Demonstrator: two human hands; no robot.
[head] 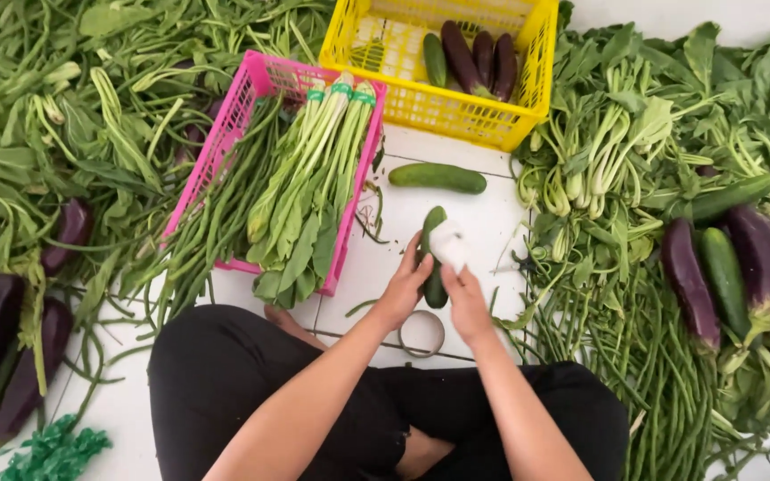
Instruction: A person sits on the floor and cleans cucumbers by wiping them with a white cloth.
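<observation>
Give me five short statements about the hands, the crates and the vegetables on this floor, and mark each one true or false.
1. Both hands, left hand and right hand, hold one cucumber. True.
2. The yellow crate holds only leafy greens. False: it holds eggplants and a cucumber.
3. The pink crate holds bundled leafy greens. True.
4. A roll of tape lies on the floor near the hands. True.
5. The loose cucumber lies inside the pink crate. False: it lies on the floor in front of the yellow crate.
</observation>
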